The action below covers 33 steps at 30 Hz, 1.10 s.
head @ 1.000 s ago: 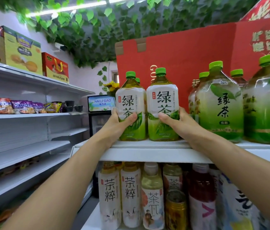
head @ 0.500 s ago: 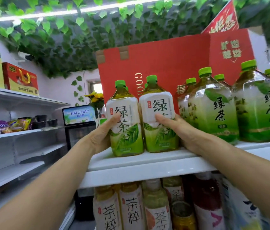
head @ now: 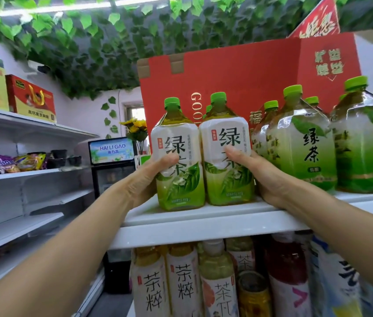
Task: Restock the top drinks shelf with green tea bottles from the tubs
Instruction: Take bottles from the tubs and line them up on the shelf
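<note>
At the front edge of the top shelf (head: 203, 216), near its left end, 2 green tea bottles (head: 203, 156) stand upright and touching side by side. The left hand (head: 148, 179) wraps the left bottle and the right hand (head: 258, 175) wraps the right one, thumbs across the labels. Just to their right stand larger green tea jugs (head: 304, 143), before a red carton (head: 249, 76).

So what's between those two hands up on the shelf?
Two green tea bottles, side by side on the top shelf, left hand and right hand gripping one each, in the head view.
</note>
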Tool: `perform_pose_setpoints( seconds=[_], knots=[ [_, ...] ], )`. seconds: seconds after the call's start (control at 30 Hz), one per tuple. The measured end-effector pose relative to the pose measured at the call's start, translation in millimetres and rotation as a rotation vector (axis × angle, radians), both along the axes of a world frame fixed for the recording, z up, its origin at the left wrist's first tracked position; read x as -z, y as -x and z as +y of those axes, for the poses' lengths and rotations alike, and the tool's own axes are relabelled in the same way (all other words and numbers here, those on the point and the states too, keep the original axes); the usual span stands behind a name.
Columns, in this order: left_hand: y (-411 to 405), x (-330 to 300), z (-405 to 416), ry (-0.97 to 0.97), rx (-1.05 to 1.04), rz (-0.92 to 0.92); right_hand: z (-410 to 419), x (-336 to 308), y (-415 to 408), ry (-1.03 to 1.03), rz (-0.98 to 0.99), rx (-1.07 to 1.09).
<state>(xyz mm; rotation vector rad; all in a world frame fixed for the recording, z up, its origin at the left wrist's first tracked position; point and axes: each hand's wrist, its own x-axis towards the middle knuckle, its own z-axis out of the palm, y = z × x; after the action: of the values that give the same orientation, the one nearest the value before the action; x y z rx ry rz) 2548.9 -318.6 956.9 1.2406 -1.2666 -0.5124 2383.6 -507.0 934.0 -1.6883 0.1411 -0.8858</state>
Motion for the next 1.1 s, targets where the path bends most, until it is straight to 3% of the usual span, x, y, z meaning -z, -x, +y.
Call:
perform_pose_setpoints(
  seconds=[0.17, 0.4, 0.63, 0.73, 0.83, 0.9, 1.0, 1.1],
  knots=[
    [6, 2, 3, 0.057, -0.142, -0.004, 10, 0, 3, 0.008, -0.048, 0.01],
    [27, 15, -18, 0.274, -0.38, 0.071, 21, -1, 9, 0.192, -0.125, 0.112],
    [30, 17, -17, 0.269, -0.438, 0.053, 23, -1, 12, 0.203, -0.127, 0.109],
    [38, 16, -14, 0.272, -0.547, -0.008, 33, -2, 14, 0.22, -0.123, 0.171],
    [65, 18, -13, 0.268, -0.851, -0.169, 43, 7, 24, 0.341, -0.021, 0.281],
    [92, 28, -17, 0.421, -0.988, -0.318, 50, 21, 44, 0.466, 0.013, 0.297],
    [143, 45, -39, 0.678, -0.835, -0.563, 47, 40, 93, 0.71, -0.083, 0.427],
    [185, 56, -80, 0.588, -0.59, -0.658, 13, 41, 144, 0.806, -0.279, 0.686]
  ],
)
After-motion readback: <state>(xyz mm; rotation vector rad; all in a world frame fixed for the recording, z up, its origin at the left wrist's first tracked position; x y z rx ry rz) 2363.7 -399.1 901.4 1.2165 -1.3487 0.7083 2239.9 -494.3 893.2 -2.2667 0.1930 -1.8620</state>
